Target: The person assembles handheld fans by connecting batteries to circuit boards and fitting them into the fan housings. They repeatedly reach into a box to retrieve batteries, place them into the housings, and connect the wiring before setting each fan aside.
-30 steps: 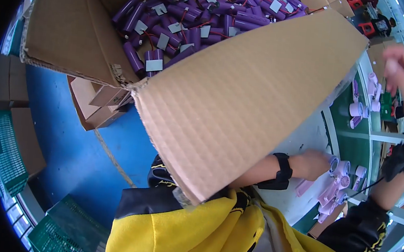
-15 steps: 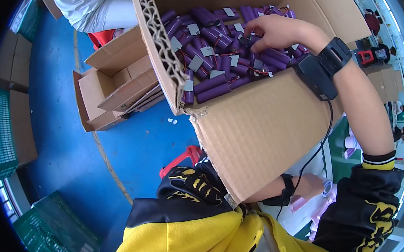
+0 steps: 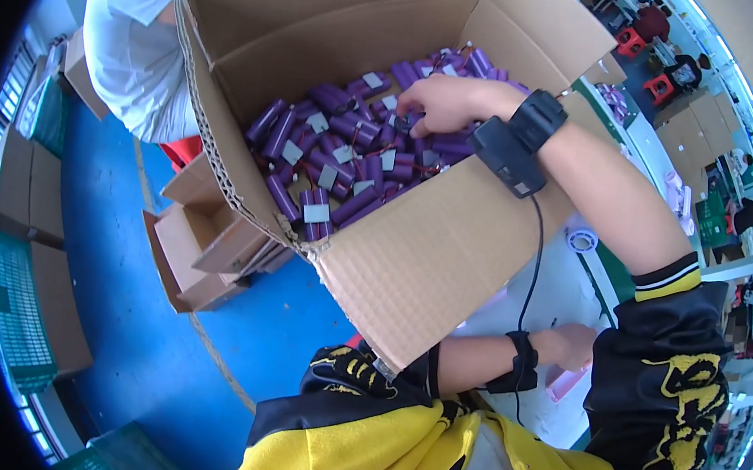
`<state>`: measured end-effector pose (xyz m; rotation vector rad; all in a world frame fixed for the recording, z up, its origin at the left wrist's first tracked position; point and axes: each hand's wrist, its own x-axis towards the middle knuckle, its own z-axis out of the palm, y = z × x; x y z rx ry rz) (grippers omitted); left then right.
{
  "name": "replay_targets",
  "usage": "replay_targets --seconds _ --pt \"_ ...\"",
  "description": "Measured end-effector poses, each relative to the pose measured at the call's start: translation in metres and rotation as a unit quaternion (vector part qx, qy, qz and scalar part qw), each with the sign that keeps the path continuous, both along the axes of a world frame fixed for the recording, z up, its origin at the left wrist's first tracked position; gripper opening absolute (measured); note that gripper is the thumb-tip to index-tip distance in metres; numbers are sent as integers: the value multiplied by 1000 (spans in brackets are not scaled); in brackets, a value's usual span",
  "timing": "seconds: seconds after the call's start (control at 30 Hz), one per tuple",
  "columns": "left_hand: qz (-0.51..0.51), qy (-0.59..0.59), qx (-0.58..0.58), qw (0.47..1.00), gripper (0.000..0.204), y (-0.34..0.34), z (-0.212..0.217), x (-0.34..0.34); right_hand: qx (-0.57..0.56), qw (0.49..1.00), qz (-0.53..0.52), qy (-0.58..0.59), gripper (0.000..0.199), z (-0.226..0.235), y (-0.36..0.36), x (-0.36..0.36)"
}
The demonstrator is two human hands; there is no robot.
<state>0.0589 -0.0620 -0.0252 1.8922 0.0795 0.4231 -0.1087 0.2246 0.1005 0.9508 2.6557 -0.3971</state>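
My right hand (image 3: 445, 106) reaches down into a large open cardboard box (image 3: 408, 280). Its thumb and bent fingers close about the dark end of what looks like one battery pack (image 3: 401, 124), partly hidden by them. Around it lie many purple cylindrical battery packs (image 3: 357, 205) with thin red and black leads and pale grey patches. Under the near flap my left arm crosses to the right, and my left hand (image 3: 572, 346) is over a white tabletop, beside a pink strip-like piece (image 3: 568, 384). Its fingers are too small and turned away to read.
A black wrist device (image 3: 509, 153) on my right arm trails a cable (image 3: 534, 261). A roll of tape (image 3: 582, 239) sits on the white table. Left of the box stand a smaller open carton (image 3: 182, 247), a seated person (image 3: 135, 40) and green crates (image 3: 20, 312). Others work at right.
My view has shifted, so the box appears further left and more of the white table shows. The right hand stays among the packs; the left hand stays near the pink piece.
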Motion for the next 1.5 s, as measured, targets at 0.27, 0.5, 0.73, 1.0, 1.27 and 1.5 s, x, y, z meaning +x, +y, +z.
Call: replay_targets --seconds 0.27,0.5,0.73,1.0,1.27,1.5 --pt "-23 9 28 999 12 6 20 -24 -33 858 -95 504 28 134 -66 62" --pt "-25 -1 93 995 12 10 0 -13 25 712 -359 603 39 113 -235 206" --pt "-30 -23 91 995 20 30 1 -22 -2 564 -520 641 22 17 -362 263" --pt "-48 122 -50 990 32 35 28 -46 129 671 -636 358 15 -63 -417 250" --pt "-77 165 -30 983 30 42 51 -59 265 690 -525 422 20 -91 -413 234" --pt "-42 101 7 994 29 43 55 -59 267 701 -531 395 22 -89 -410 233"
